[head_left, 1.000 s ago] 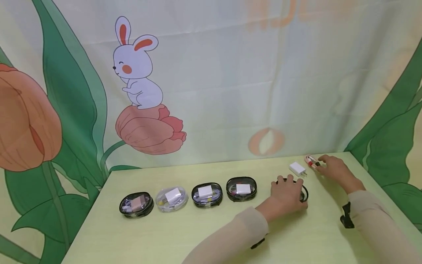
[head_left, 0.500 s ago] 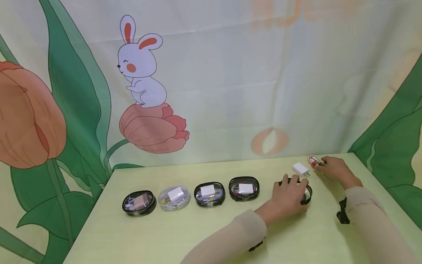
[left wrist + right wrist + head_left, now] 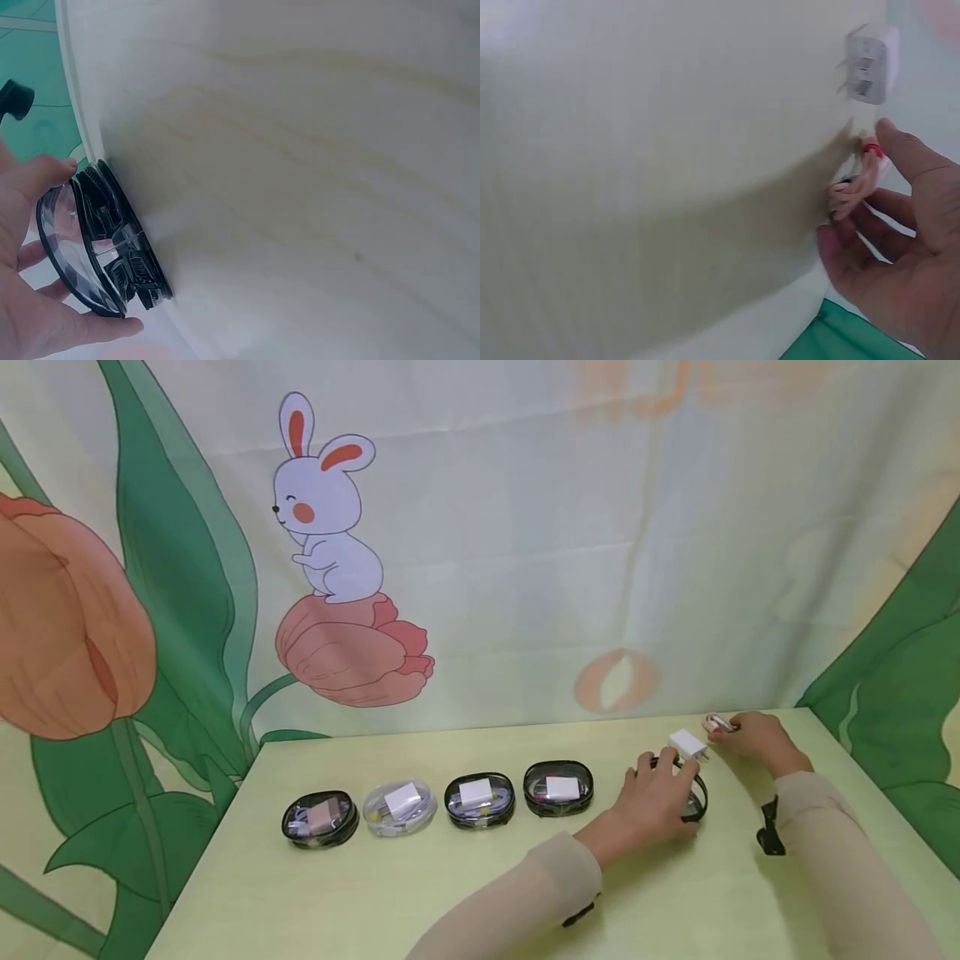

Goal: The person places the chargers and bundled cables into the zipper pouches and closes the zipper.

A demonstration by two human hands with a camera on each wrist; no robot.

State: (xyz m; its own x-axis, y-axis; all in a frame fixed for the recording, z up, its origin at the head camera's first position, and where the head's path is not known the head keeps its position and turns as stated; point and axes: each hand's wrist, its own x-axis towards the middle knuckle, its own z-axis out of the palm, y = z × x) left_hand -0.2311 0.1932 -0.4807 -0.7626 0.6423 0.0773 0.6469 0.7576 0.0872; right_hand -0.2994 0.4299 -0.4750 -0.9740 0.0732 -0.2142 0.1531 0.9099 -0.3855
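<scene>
My left hand (image 3: 654, 803) grips a clear oval zip case (image 3: 71, 244) with black edging, its thumb at one end and fingers at the other. The case's lid stands raised from its base in the left wrist view, and something black shows between them. My right hand (image 3: 761, 743) pinches a coiled pinkish-white cable (image 3: 862, 180) bound with a red tie, near the table's back right. Part of the cable is hidden by the fingers in the head view. A white plug adapter (image 3: 686, 744) lies between the two hands, with its prongs toward the right hand.
Left of the hands, a row of closed oval cases holds chargers and cables: a black-edged one (image 3: 558, 789), another black-edged one (image 3: 480, 800), a white-edged one (image 3: 400, 808) and one with a pink adapter (image 3: 320, 819). A printed cloth (image 3: 495, 568) hangs behind the table (image 3: 360, 902).
The right hand has closed in on the cable, covering more of it and drawing slightly inward. The left hand stays on the case. The whole head view has shifted slightly.
</scene>
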